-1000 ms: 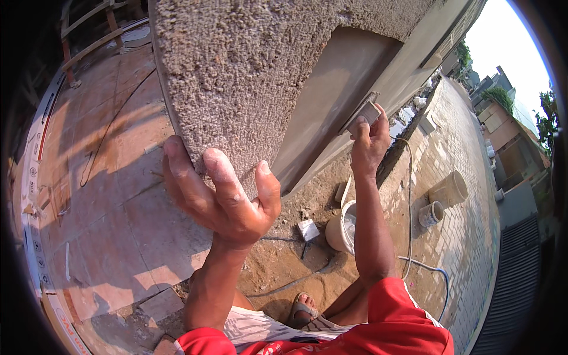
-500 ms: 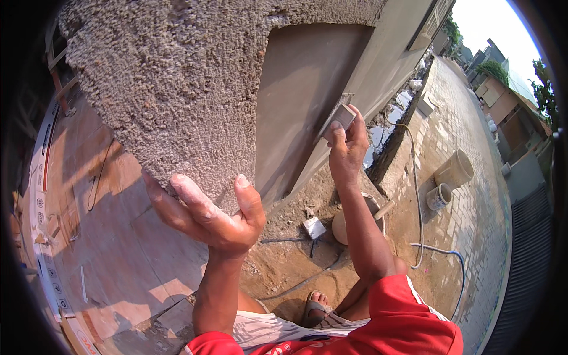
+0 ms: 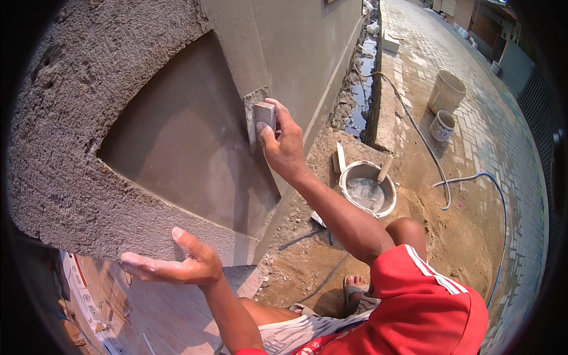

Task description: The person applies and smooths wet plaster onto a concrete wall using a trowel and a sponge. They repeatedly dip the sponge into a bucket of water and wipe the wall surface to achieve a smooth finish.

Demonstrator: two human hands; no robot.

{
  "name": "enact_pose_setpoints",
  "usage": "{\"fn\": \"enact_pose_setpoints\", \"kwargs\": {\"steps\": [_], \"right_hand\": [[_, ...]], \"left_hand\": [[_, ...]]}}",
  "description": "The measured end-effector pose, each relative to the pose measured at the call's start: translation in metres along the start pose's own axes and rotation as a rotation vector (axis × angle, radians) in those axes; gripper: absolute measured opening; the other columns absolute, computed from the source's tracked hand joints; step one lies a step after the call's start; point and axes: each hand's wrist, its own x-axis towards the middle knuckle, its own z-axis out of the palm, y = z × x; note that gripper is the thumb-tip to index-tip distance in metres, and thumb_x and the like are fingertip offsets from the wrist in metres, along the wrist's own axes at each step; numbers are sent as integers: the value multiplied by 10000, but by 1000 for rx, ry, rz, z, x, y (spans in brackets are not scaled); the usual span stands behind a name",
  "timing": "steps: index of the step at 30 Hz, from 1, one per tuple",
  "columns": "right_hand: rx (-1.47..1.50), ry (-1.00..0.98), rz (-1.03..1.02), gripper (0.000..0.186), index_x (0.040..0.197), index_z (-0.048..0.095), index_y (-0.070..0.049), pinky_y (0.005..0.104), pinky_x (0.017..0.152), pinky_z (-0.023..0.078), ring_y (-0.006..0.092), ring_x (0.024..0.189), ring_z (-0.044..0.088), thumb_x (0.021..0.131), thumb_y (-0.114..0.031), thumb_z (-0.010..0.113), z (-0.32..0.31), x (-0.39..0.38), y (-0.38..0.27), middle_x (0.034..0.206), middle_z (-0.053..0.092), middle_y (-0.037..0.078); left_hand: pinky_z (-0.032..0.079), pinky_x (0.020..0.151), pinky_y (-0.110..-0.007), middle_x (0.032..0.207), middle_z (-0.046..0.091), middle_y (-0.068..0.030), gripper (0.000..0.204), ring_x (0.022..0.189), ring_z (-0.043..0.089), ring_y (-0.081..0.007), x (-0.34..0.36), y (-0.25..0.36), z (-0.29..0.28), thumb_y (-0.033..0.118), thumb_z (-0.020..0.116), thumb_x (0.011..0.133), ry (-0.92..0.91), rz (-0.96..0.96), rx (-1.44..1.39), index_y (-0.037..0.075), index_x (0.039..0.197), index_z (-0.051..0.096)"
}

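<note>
I judge the plastering float (image 3: 251,116), at the right edge of the recess (image 3: 177,136), light and stiff; grip its block handle (image 3: 265,113), where the right hand (image 3: 283,145) is closed. The left hand (image 3: 183,263), loosely spread, holds nothing.

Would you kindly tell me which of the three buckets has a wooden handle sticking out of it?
The bucket nearest the right hand: a wooden handle rises from its grey mix. The taller bucket and smaller bucket farther right show no handle.
</note>
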Motion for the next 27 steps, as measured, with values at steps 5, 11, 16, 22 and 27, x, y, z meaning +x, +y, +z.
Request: {"fn": "enact_pose_setpoints", "kwargs": {"steps": [5,11,16,22,27], "right_hand": [[173,18,271,429,1273,495,20,306,825,517,158,889,628,856,-38,578,-18,-16,17,1001,645,111],[81,52,-101,441,1265,512,-4,300,709,495,173,799,609,835,-56,595,-6,75,-55,977,642,132],[96,-48,146,477,1288,477,12,409,898,479,350,1018,611,819,-15,560,2,-4,3,1104,596,232],[172,3,281,410,1296,487,6,240,636,525,123,792,626,899,-60,566,-44,-22,22,967,635,91],[130,-14,-48,353,1160,552,46,360,783,512,247,851,649,823,-42,611,-24,71,-74,958,644,159]], "left_hand": [[251,1072,-561,1447,307,-307,742,1324,316,-468,3,-2,0,193,596,875,29,-36,9,-97,1445,221],[226,1068,-591,1454,290,-320,764,1332,296,-485,-2,3,1,214,584,865,-12,-113,-11,-132,1434,210],[224,1074,-588,1446,292,-331,766,1334,290,-489,-2,-5,-2,231,587,860,-19,-103,36,-133,1429,226],[227,1080,-587,1445,287,-338,750,1350,264,-500,-4,1,0,223,573,870,-25,-132,-1,-129,1432,223],[230,1070,-590,1441,296,-337,757,1331,289,-498,-4,-6,0,206,597,860,11,-82,-29,-128,1431,228]]}}
